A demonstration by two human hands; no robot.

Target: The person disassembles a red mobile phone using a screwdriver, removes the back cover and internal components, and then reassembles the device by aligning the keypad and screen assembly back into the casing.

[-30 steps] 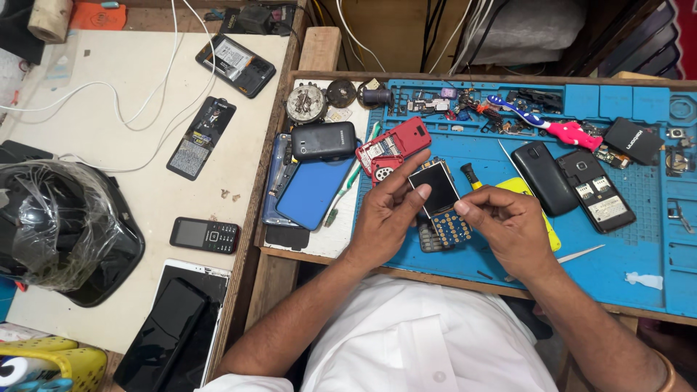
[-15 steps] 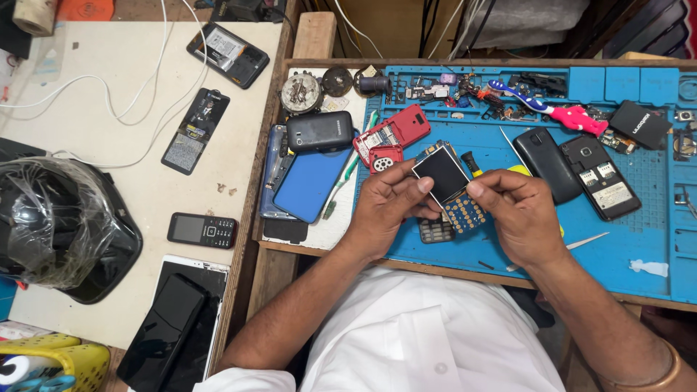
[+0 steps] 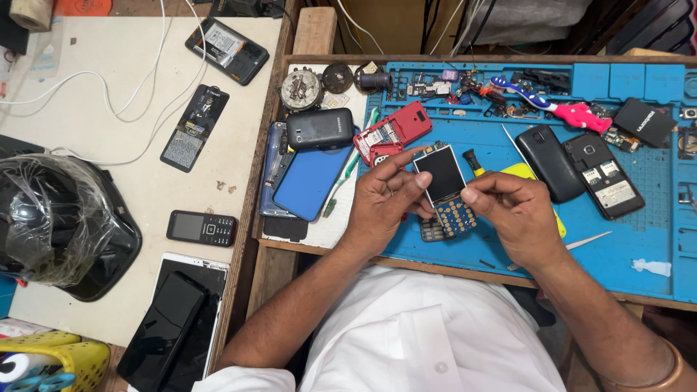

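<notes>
While both hands meet over the blue work mat [image 3: 639,239], they pinch between them a stripped phone board [image 3: 446,190] with a dark screen above and a gold-dotted keypad below. It sits just left of the mat's centre, raised off the surface and tilted. The left hand [image 3: 381,203] grasps its left edge, thumb across the screen's upper corner, fingers curled behind. The right hand [image 3: 512,210] grips the right edge with thumb and forefinger beside the keypad. Under the board, touching the mat, lies a grey keypad piece [image 3: 431,231].

At ten o'clock from the board lies an opened red phone [image 3: 396,131]; farther toward nine o'clock, a dark phone [image 3: 319,128] rests on a blue phone back [image 3: 308,181]. At two o'clock lie two black phones [image 3: 548,149], well apart from the hands, with a pink-handled toothbrush [image 3: 559,109] above them. Behind the right hand, a yellow piece [image 3: 526,171] shows. At four o'clock, a white pry tool [image 3: 592,239] lies near the right wrist.
</notes>
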